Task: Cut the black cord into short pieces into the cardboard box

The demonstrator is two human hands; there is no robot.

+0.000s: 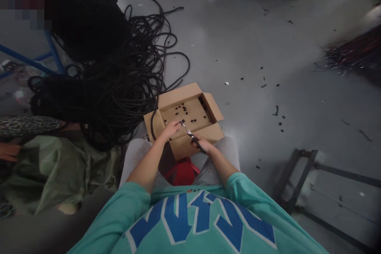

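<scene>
Over the open cardboard box (178,98), my left hand (172,130) pinches the end of a black cord (152,121), which runs from the pile across the box's left flap. My right hand (203,144) is closed around the dark handles of scissors (194,139). Their metal blades point up and left, reaching the cord end near my left fingertips. Whether the blades are apart is too small to tell. Small black cut pieces (183,108) lie scattered inside the box, which stands in front of my knees.
A large tangled heap of black cord (119,79) lies to the left. Another person's hand (10,151) and olive cloth (50,166) are at far left. Metal frames (306,178) stand at right. Dark bundled strands (354,49) are farther right. Black scraps (277,110) dot the grey floor.
</scene>
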